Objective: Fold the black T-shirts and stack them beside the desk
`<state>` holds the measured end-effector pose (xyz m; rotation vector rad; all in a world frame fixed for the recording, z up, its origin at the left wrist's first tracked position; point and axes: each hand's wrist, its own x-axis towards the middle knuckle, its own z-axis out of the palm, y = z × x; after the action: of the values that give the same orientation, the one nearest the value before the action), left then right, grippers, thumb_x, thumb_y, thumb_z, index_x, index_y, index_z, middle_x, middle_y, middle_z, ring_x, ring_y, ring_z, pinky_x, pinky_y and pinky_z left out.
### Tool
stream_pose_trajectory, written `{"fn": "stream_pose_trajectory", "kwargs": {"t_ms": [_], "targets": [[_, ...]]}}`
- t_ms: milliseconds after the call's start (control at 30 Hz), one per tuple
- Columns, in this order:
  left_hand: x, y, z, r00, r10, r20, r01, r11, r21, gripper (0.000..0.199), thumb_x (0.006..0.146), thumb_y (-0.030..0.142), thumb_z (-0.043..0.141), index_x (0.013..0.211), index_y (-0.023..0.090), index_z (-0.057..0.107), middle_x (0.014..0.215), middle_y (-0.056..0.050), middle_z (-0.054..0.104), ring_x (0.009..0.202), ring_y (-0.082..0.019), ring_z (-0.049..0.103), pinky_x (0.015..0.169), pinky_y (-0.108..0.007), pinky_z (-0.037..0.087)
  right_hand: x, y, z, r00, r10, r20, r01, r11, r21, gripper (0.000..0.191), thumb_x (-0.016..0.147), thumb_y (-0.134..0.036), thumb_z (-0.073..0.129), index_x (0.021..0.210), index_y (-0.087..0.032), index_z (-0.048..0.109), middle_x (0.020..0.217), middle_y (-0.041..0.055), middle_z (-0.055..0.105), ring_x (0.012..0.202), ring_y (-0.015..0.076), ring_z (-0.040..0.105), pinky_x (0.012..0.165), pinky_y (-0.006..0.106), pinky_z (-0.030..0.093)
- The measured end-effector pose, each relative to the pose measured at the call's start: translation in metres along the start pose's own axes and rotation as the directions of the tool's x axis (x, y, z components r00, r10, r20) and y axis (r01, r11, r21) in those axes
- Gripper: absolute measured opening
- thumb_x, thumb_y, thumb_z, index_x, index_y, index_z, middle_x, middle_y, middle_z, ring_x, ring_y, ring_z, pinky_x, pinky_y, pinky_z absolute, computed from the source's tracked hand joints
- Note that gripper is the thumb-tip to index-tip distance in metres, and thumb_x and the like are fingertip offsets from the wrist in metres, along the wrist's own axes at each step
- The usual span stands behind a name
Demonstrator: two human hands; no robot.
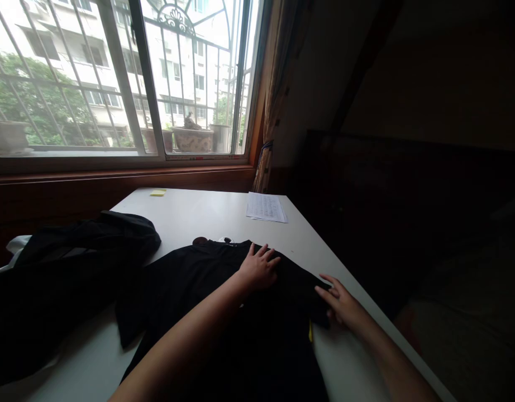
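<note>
A black short-sleeved T-shirt [177, 282] lies spread on the white table [199, 209], its collar toward the window. My left hand [261, 268] rests flat on the shirt beside the collar, fingers apart. Over the sleeve on the right, my right hand [340, 302] touches the fabric near the cuff with its fingers stretched out; its thumb side is partly hidden in shadow. A small yellow patch [310, 331] shows at the shirt's right side. My left forearm covers part of the shirt's front.
A heap of dark clothing [73, 279] covers the table's left side. Past the collar lie a brown round object [200, 241] and a white one [226, 240]. Printed sheets [266, 207] and a yellow notepad [158, 192] sit at the far edge, below a barred window [190, 84].
</note>
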<state>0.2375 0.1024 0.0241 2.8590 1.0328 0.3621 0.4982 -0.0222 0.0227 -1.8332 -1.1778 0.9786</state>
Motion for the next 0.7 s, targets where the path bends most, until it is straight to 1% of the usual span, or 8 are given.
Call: {"fn": "stream_pose_trajectory", "kwargs": {"t_ms": [100, 267, 367, 433, 500, 567, 633, 700], "targets": [[0.0, 0.007, 0.008, 1.0, -0.003, -0.004, 0.003, 1.0, -0.02, 0.058, 0.102, 0.054, 0.035, 0.154, 0.028, 0.039, 0.162, -0.007, 0.035, 0.152, -0.033, 0.022, 0.12, -0.065, 0.015, 0.02, -0.004, -0.006, 0.996, -0.031, -0.082, 0.029, 0.999, -0.024, 0.067, 0.078, -0.051, 0.066, 0.135, -0.021, 0.05, 0.074, -0.0009, 0.066, 0.049, 0.0143, 0.057, 0.045, 0.025, 0.04], [0.004, 0.005, 0.018, 0.998, -0.06, -0.004, 0.059, 0.997, -0.043, 0.064, 0.102, 0.062, 0.026, 0.155, 0.029, 0.036, 0.164, -0.005, 0.031, 0.153, -0.032, 0.02, 0.121, -0.063, 0.015, 0.038, -0.008, -0.011, 0.986, -0.091, -0.139, 0.084, 0.995, -0.055, 0.045, 0.075, -0.042, 0.063, 0.114, -0.021, 0.063, 0.073, -0.0005, 0.064, 0.066, 0.0197, 0.066, 0.057, 0.029, 0.049], [0.01, 0.001, 0.02, 0.994, -0.107, 0.001, 0.107, 0.993, -0.049, 0.065, 0.102, 0.062, 0.025, 0.156, 0.027, 0.036, 0.164, -0.007, 0.031, 0.153, -0.033, 0.019, 0.121, -0.064, 0.013, 0.039, -0.001, -0.015, 0.96, -0.152, -0.235, 0.113, 0.979, -0.169, 0.038, 0.075, -0.04, 0.058, 0.109, -0.023, 0.064, 0.074, -0.0007, 0.064, 0.069, 0.0203, 0.066, 0.06, 0.029, 0.049], [0.013, 0.0, 0.021, 0.992, -0.129, 0.009, 0.129, 0.99, -0.052, 0.066, 0.102, 0.062, 0.025, 0.156, 0.027, 0.035, 0.164, -0.007, 0.029, 0.153, -0.034, 0.018, 0.121, -0.065, 0.012, 0.037, 0.006, -0.017, 0.953, -0.173, -0.249, 0.093, 0.948, -0.304, 0.037, 0.076, -0.037, 0.056, 0.109, -0.023, 0.064, 0.074, -0.001, 0.063, 0.068, 0.0203, 0.065, 0.061, 0.029, 0.048], [0.016, 0.0, 0.021, 0.991, -0.135, 0.019, 0.136, 0.989, -0.053, 0.067, 0.101, 0.063, 0.027, 0.156, 0.026, 0.035, 0.165, -0.008, 0.028, 0.153, -0.035, 0.016, 0.12, -0.067, 0.011, 0.031, 0.012, -0.015, 0.956, -0.197, -0.215, 0.076, 0.881, -0.467, 0.035, 0.076, -0.031, 0.054, 0.109, -0.023, 0.063, 0.077, 0.0002, 0.062, 0.07, 0.0208, 0.064, 0.063, 0.03, 0.049], [0.016, 0.0, 0.02, 0.991, -0.129, 0.028, 0.131, 0.99, -0.054, 0.067, 0.101, 0.063, 0.028, 0.156, 0.026, 0.035, 0.165, -0.008, 0.027, 0.153, -0.035, 0.016, 0.12, -0.068, 0.011, 0.023, 0.012, -0.01, 0.941, -0.275, -0.197, 0.093, 0.771, -0.63, 0.034, 0.077, -0.026, 0.052, 0.108, -0.022, 0.064, 0.086, 0.0043, 0.063, 0.078, 0.0229, 0.064, 0.07, 0.034, 0.051], [0.016, 0.0, 0.018, 0.993, -0.117, 0.033, 0.119, 0.991, -0.054, 0.067, 0.101, 0.063, 0.029, 0.156, 0.026, 0.035, 0.165, -0.008, 0.027, 0.153, -0.035, 0.016, 0.119, -0.069, 0.011, 0.014, 0.004, -0.002, 0.89, -0.411, -0.199, 0.13, 0.646, -0.752, 0.033, 0.08, -0.024, 0.051, 0.109, -0.022, 0.065, 0.099, 0.0099, 0.063, 0.09, 0.0273, 0.064, 0.082, 0.039, 0.051], [0.015, 0.0, 0.017, 0.994, -0.106, 0.032, 0.108, 0.993, -0.052, 0.067, 0.101, 0.063, 0.029, 0.156, 0.026, 0.035, 0.165, -0.008, 0.027, 0.153, -0.034, 0.016, 0.119, -0.069, 0.011, 0.007, -0.009, 0.01, 0.835, -0.526, -0.16, 0.198, 0.56, -0.805, 0.033, 0.086, -0.026, 0.048, 0.113, -0.022, 0.067, 0.11, 0.0134, 0.063, 0.101, 0.0312, 0.061, 0.092, 0.044, 0.05]]}}
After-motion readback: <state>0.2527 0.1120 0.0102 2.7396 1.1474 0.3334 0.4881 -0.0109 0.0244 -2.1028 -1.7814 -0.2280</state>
